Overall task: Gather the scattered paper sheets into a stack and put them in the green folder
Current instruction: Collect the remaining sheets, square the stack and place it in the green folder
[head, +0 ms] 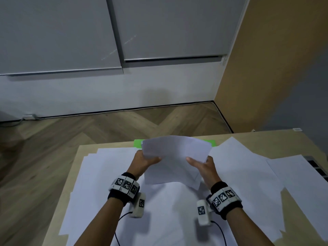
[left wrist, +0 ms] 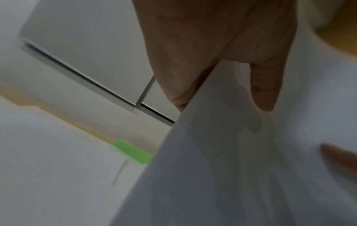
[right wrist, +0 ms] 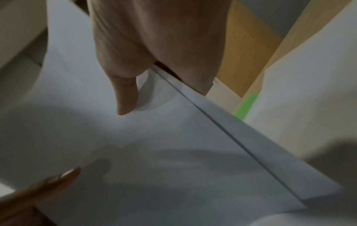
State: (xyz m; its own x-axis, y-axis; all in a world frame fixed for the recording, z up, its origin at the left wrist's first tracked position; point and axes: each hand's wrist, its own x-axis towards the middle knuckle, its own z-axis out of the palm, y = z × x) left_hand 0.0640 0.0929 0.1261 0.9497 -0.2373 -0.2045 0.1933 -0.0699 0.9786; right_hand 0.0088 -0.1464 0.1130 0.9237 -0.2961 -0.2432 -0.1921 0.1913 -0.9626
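A small stack of white sheets (head: pixel 174 160) is held up above the table, slightly fanned. My left hand (head: pixel 144 159) grips its left edge, thumb on top, and my right hand (head: pixel 202 163) grips its right edge the same way. In the left wrist view the stack (left wrist: pixel 222 168) runs under my thumb (left wrist: pixel 264 94). In the right wrist view the stack (right wrist: pixel 173 152) shows two offset edges. More loose sheets (head: pixel 110 183) cover the table. The green folder (head: pixel 137 143) lies at the table's far edge, mostly hidden under paper; a green strip (left wrist: pixel 131 151) (right wrist: pixel 246 105) shows.
The wooden table (head: pixel 284 141) ends just beyond the folder, with herringbone floor (head: pixel 106 125) past it. Sheets (head: pixel 292 176) reach toward the right edge, near a dark slotted object (head: pixel 316 166). A white wall with grey panels (head: pixel 71 41) stands behind.
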